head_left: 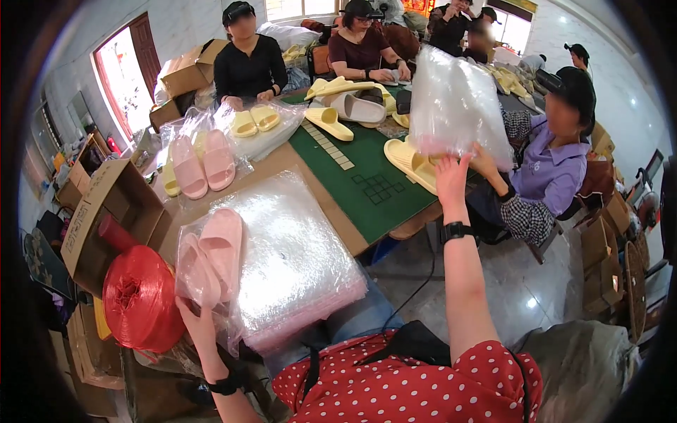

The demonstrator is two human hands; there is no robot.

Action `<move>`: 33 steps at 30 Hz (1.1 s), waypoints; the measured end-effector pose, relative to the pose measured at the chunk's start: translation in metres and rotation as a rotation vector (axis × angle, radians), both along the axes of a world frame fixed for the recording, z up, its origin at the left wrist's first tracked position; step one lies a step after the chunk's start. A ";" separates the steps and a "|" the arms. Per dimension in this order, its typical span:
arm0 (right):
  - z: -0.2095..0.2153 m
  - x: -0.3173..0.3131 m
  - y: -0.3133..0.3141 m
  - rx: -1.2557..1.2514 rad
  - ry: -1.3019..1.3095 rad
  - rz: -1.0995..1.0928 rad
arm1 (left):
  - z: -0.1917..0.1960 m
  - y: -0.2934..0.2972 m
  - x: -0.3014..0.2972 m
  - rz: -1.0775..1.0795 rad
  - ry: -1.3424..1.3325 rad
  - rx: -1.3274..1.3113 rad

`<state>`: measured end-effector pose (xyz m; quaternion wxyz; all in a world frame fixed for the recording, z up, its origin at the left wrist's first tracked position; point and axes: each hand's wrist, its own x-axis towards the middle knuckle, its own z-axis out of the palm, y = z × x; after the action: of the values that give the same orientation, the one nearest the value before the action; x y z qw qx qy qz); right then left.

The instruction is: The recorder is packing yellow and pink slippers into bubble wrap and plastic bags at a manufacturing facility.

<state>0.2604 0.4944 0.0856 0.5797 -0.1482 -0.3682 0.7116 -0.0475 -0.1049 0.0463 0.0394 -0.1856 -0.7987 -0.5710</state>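
My left hand (200,328) grips the lower end of a clear bag with a pair of pink slippers (224,243) in it, lying on the left side of a thick stack of clear plastic bags (296,247). Stretched out to the right, my right hand (451,182) has its fingers spread at the bottom edge of another bundle of clear bags (458,106). A co-worker's hand (486,163) holds that bundle's lower right corner. Just left of my right hand lies a yellow slipper (412,163). The bundle's edge partly hides how my fingertips meet it.
A red roll of plastic twine (141,299) and an open cardboard box (106,218) stand at the left. Bagged pink slippers (203,163) lie beyond the stack. Yellow slippers (328,123) are scattered on the green table top (352,183). Several people sit around it.
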 end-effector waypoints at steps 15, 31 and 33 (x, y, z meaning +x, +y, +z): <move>0.013 0.029 0.005 -0.117 0.147 -0.200 | 0.122 0.072 0.113 0.058 0.738 -0.492; 0.019 0.002 -0.099 -0.272 0.175 0.059 | 0.066 0.214 0.127 -1.040 -0.825 0.108; 0.035 -0.011 -0.136 -0.274 0.123 0.086 | 0.041 0.243 0.123 -1.055 -0.924 0.211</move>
<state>0.2498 0.3584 0.1207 0.5443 -0.1661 -0.2376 0.7872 0.0753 0.1379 0.0874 -0.5675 -0.2815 -0.4776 -0.6087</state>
